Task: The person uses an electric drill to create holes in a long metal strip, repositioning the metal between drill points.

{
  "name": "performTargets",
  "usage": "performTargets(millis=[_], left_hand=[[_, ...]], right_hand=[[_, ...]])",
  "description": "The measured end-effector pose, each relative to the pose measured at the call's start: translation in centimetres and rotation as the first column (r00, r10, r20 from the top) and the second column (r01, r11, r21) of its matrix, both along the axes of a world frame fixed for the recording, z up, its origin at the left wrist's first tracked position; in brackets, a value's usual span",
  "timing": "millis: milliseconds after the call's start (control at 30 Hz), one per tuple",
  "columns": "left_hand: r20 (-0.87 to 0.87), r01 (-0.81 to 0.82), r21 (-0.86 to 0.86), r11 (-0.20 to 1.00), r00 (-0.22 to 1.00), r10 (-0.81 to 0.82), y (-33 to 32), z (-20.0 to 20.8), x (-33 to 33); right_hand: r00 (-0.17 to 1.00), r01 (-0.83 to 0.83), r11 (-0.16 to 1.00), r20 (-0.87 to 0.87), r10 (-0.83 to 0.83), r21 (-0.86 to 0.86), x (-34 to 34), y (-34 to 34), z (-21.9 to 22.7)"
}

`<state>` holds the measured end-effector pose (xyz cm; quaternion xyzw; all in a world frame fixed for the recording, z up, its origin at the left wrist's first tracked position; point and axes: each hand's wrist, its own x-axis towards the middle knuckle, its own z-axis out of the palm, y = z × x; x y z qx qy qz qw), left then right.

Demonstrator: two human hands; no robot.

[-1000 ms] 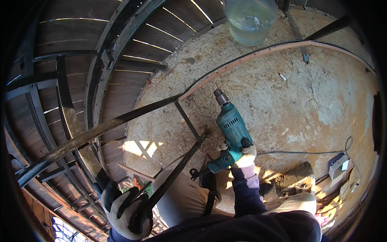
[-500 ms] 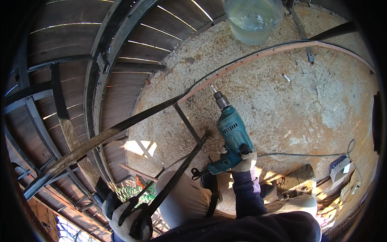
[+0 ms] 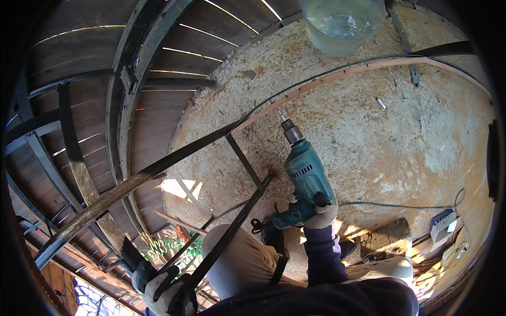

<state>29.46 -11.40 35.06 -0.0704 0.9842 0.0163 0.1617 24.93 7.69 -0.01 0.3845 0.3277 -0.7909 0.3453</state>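
Teal corded drill (image 3: pixel 305 181) sits in the right hand (image 3: pixel 319 215), fist closed on the grip, bit aimed at the wooden strip (image 3: pixel 337 79) edging the chipboard floor (image 3: pixel 411 142). Gloved left hand (image 3: pixel 163 287) clamps a black steel bar (image 3: pixel 232 231), apparently steadying the welded frame; a clear bucket (image 3: pixel 342 23) stands beyond.

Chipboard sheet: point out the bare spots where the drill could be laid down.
The chipboard sheet is bare right of the teal drill, between the wooden strip and the cord. Crowded: lower right around the small box, and beside the black metal bars.
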Motion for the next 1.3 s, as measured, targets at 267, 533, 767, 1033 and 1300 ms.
performTargets(millis=[267, 533, 767, 1033, 1300], left_hand=[[0.008, -0.012, -0.001, 1.000, 1.000, 0.013, 0.1, -0.1, -0.3], [0.012, 0.021, -0.048, 0.999, 1.000, -0.020, 0.2, 0.0, 0.0], [0.008, -0.144, -0.066, 0.987, 0.989, 0.145, 0.8, 0.0, 0.8], [-0.063, -0.143, -0.027, 0.989, 0.988, 0.141, 0.7, -0.3, 0.4], [-0.070, -0.161, -0.008, 0.987, 0.985, 0.161, 0.4, -0.1, 1.1]], right_hand=[[0.992, 0.078, 0.960, -0.079, -0.103, -0.268, 0.8, 0.6, -1.2], [0.974, 0.193, 0.961, 0.160, -0.163, -0.198, 0.4, 0.2, -0.3], [0.932, 0.285, 0.935, 0.287, -0.220, -0.210, 0.6, 0.1, -0.9], [0.941, 0.315, 0.826, 0.268, -0.207, -0.468, 0.5, 0.7, -1.8], [0.957, 0.232, 0.887, 0.258, -0.134, -0.399, 0.1, 0.7, -2.2]])
